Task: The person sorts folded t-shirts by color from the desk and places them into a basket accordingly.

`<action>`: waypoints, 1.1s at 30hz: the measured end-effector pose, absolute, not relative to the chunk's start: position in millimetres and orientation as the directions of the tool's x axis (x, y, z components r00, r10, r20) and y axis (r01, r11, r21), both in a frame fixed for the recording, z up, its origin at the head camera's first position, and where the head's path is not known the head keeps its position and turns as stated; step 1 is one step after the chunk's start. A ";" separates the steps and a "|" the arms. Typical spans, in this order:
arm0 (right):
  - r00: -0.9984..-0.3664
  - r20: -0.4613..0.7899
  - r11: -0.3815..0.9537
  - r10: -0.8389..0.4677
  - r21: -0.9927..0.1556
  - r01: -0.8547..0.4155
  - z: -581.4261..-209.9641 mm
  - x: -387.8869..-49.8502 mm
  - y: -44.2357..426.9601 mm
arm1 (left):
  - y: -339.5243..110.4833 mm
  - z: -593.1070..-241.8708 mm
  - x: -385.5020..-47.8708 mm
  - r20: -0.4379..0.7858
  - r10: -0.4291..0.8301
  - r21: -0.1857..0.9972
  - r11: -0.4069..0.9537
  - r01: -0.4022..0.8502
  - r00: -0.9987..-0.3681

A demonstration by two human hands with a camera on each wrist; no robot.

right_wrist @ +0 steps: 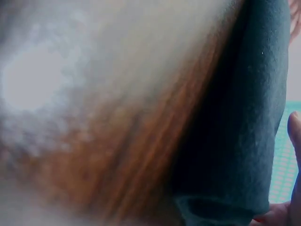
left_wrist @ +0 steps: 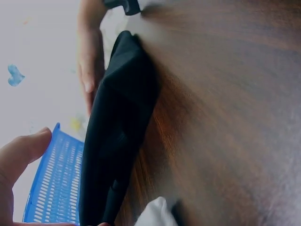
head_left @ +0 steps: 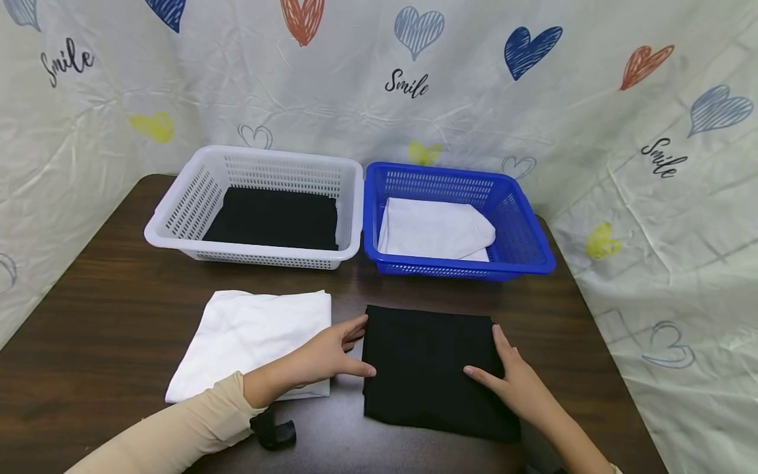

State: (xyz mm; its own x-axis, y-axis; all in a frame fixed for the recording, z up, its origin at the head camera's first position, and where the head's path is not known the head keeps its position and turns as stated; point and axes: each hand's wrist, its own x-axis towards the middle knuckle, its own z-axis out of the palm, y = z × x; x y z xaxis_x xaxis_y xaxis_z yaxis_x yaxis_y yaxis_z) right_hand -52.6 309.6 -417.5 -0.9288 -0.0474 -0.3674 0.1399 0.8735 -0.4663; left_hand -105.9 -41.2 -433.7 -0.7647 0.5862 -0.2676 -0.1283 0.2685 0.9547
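Note:
A folded black cloth (head_left: 435,375) lies on the table in front of me, its fold edges showing from the side in the left wrist view. My left hand (head_left: 322,355) is at its left edge, fingertips at the upper left corner and thumb spread over the side. At the right edge is my right hand (head_left: 521,385), fingers fairly straight along the side and thumb above the top. In the left wrist view the left thumb (left_wrist: 26,148) stands apart from the cloth. Left of it lies a folded white cloth (head_left: 254,336), partly covered by my left forearm.
Behind stand a white basket (head_left: 160,230) with black cloth (head_left: 272,217) inside and a blue basket (head_left: 527,257) holding white cloth (head_left: 432,227). A curtain printed with hearts (head_left: 355,92) borders the dark wooden table (head_left: 77,368). A black strap (head_left: 272,431) hangs under my left wrist.

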 end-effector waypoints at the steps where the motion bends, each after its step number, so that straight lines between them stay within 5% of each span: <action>1: -0.924 -0.379 0.876 -0.042 -0.460 0.149 -417.3 -52.2 309.8 | -40.9 -433.7 -105.8 -0.271 0.590 0.957 0.250 -0.147 -0.761; 13: -0.895 -0.445 0.890 -0.037 -0.423 0.173 -407.0 -49.4 312.5 | -37.2 -431.3 -101.3 -0.304 0.550 0.952 0.202 -0.230 -0.778; 33: -0.816 -0.554 0.753 -0.166 -0.605 0.257 -377.1 -55.0 337.4 | -28.1 -439.4 -102.9 -0.334 0.456 0.943 0.176 -0.284 -0.825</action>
State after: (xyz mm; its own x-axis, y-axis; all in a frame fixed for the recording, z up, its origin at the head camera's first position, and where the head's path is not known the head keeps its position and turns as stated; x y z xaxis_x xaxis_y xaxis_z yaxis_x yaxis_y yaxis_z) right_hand -55.0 337.4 -377.1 -0.8157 -0.1664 -0.5540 0.2575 0.7532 -0.6054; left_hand -102.9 -28.1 -439.4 -0.8252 0.4556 -0.3338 -0.2843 0.1756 0.9425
